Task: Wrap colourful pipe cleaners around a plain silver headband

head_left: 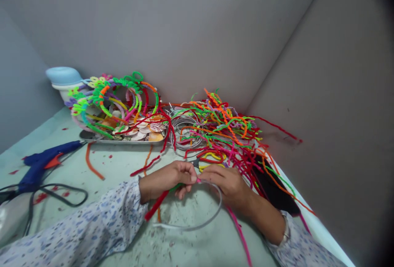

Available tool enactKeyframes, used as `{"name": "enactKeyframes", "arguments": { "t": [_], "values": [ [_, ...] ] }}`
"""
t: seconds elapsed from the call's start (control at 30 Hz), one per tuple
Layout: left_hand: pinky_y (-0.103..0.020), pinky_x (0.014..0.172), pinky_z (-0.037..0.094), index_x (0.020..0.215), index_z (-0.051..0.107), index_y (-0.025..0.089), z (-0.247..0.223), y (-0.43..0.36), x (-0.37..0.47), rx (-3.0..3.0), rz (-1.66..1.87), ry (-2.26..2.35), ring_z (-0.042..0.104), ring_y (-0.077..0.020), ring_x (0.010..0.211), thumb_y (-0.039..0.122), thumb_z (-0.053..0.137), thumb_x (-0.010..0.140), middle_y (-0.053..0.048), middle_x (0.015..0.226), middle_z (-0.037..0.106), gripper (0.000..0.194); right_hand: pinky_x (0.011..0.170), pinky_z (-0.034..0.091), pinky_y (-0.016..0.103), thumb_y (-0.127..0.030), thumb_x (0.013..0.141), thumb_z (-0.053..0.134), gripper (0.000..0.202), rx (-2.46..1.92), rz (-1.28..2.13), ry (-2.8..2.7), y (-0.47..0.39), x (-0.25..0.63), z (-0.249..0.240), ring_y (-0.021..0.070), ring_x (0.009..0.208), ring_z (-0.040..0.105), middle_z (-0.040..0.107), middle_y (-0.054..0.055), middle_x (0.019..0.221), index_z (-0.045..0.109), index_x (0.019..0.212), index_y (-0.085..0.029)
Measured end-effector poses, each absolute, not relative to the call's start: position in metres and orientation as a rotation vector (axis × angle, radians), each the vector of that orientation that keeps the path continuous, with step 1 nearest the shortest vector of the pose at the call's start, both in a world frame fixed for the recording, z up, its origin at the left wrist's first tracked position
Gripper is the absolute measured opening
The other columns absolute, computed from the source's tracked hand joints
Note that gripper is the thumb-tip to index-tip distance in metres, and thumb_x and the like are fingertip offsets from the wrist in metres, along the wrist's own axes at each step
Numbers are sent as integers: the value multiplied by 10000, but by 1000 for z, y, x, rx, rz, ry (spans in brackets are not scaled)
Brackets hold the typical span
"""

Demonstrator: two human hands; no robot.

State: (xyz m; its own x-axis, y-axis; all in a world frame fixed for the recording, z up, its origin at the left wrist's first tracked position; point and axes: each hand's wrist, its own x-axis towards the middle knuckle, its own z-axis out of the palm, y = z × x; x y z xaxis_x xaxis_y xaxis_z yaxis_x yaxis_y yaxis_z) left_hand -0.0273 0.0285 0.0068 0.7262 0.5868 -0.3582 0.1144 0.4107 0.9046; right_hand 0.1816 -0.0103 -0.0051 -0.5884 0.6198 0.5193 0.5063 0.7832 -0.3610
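Observation:
My left hand (181, 178) is closed in a pinch on a thin grey headband (220, 205), whose bare arc curves below my hands. A thick red section (156, 206) and a bit of green fuzzy wrapping stick out under the left fingers. A small pink patch shows at the left fingertips. My right hand (229, 185) is closed against the same band, its fingertips partly hidden. From below it trails a long pink pipe cleaner (239, 234). Scissors with red and yellow handles (212, 158) lie just beyond my hands.
Finished colourful headbands (104, 98) rest on a metal tray (138, 141) with seashells (144, 129). Coiled grey wire or bands (187, 131) and a tangled pipe-cleaner heap (227, 123) lie right of it. At left are a blue glue gun (46, 162) and a blue-lidded container (64, 78). Walls stand behind.

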Motion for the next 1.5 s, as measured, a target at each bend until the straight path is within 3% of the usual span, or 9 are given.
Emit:
{"name": "enactKeyframes", "arguments": {
  "t": [0.13,0.3,0.4,0.5,0.6,0.8,1.23,1.5],
  "values": [
    [-167,398,323,749,517,153,7,24,-23,1119,478,778,478,-51,397,311,628,752,41,573,552,193,766,497,306,-178,833,581,163,-1099,517,-1981,-1,181,4,183,882,613,654,74,972,676,962,-210],
    [-176,416,338,778,511,155,8,22,-20,1166,526,786,490,-53,413,321,633,757,45,593,551,207,612,460,277,-331,816,590,181,-1450,697,-1450,0,184,28,164,666,572,645,37,771,664,864,-173],
    [-180,420,331,791,500,157,7,20,-18,1200,583,801,496,-58,425,328,617,772,43,605,547,208,520,405,242,-361,816,574,196,-1436,899,-1464,-6,181,38,135,554,508,569,-13,610,643,781,-181],
    [-187,441,349,786,493,160,6,18,-16,1222,659,817,495,-59,437,323,601,785,41,619,543,196,529,387,235,-332,833,551,214,-1429,998,-1685,-14,175,39,133,574,513,576,-14,611,649,707,-188],
    [-196,465,380,782,492,166,6,16,-15,1220,706,802,479,-59,438,326,600,787,52,614,522,193,572,400,245,-316,835,551,176,-1447,945,-1757,-19,168,33,149,644,539,623,6,704,670,784,-197],
    [-190,453,362,799,489,169,6,14,-15,1265,735,796,451,-58,437,331,574,811,55,609,508,184,482,350,224,-370,846,528,225,-1337,1326,-1449,-16,162,16,107,509,478,557,-19,647,641,848,-175],
    [-186,453,242,945,576,182,5,8,-16,1426,659,834,316,-75,483,333,508,854,72,567,384,188,476,368,224,-404,778,627,235,-1346,1240,-1137,-20,152,3,109,509,461,536,-25,596,634,792,-170],
    [-198,501,267,876,643,173,12,6,-14,1499,664,913,310,-85,480,343,515,845,68,541,413,216,503,410,249,-412,782,601,230,-1361,1132,-1219,-23,151,4,141,550,487,547,-4,637,611,745,-186]
  ]
}}
